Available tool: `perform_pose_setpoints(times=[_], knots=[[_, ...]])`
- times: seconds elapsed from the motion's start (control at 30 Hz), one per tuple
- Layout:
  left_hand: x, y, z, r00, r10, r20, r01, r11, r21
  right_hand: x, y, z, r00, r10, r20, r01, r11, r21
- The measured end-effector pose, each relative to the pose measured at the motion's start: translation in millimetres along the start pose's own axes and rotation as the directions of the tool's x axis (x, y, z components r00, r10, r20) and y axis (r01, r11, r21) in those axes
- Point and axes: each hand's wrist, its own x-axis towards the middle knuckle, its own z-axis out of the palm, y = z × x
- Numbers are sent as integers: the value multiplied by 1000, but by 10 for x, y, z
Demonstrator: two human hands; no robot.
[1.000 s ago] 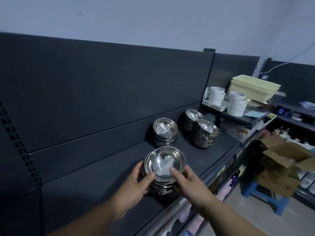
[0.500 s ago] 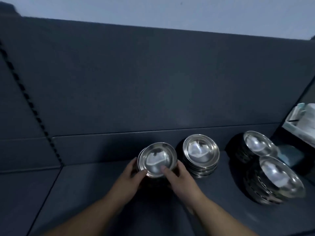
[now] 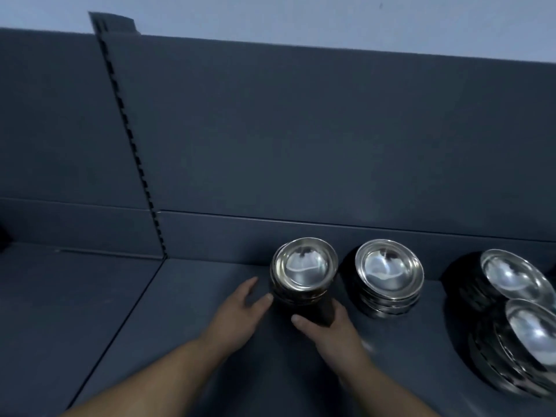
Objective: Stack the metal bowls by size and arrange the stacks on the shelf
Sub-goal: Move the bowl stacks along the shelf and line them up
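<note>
One bowl stack [image 3: 304, 266] btwn L hand [image 3: 237, 308], R hand [image 3: 331, 329].

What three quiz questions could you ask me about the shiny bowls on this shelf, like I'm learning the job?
1. True or false: the bowls in the leftmost stack lie upside down.
2. Pick one: how many bowl stacks stand on the shelf? A two, B four, C seven.
3. Fill in: the left hand and the right hand are at the ____ end of the row of stacks.

Key
1. False. Their open sides face up.
2. B, four.
3. Left.
</note>
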Motion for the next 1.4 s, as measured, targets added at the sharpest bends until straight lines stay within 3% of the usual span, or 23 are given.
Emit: perform_pose_setpoints(times=[0.17, 0.27, 0.43, 0.67, 0.83, 1.0, 1.2, 1.4], knots=[[-444, -326, -505, 1000, -3, -4, 4, 983, 181, -314, -22, 347, 998, 53, -18, -55, 990, -130], [-838, -601, -1012, 999, 35, -41, -21, 950, 313, -617, -113, 785, 1000, -15, 10, 17, 979, -205], [-1720, -1298, -2204, 981, 3, -195, 77, 911, 405, -1382, -350, 1843, 974, -98, 204, 161, 935, -316], [-3196, -2325, -3946, 882, -130, -452, 353, 819, 453, -2419, -625, 3597, 824, -169, 541, 444, 786, -430], [-3756, -2810, -4674, 824, -221, -522, 482, 759, 439, -2856, -861, 4598, 706, -138, 695, 538, 742, -400], [-3769, -3087, -5117, 785, -266, -559, 537, 743, 401, -2941, -1064, 5366, 619, -247, 746, 647, 698, -306], [-3184, -3202, -5656, 783, -236, -576, 531, 737, 419, -2499, -1366, 6022, 559, -289, 777, 718, 637, -279], [-2283, -3129, -6132, 815, -158, -557, 465, 752, 467, -1675, -1645, 6350, 635, -279, 720, 714, 567, -410]])
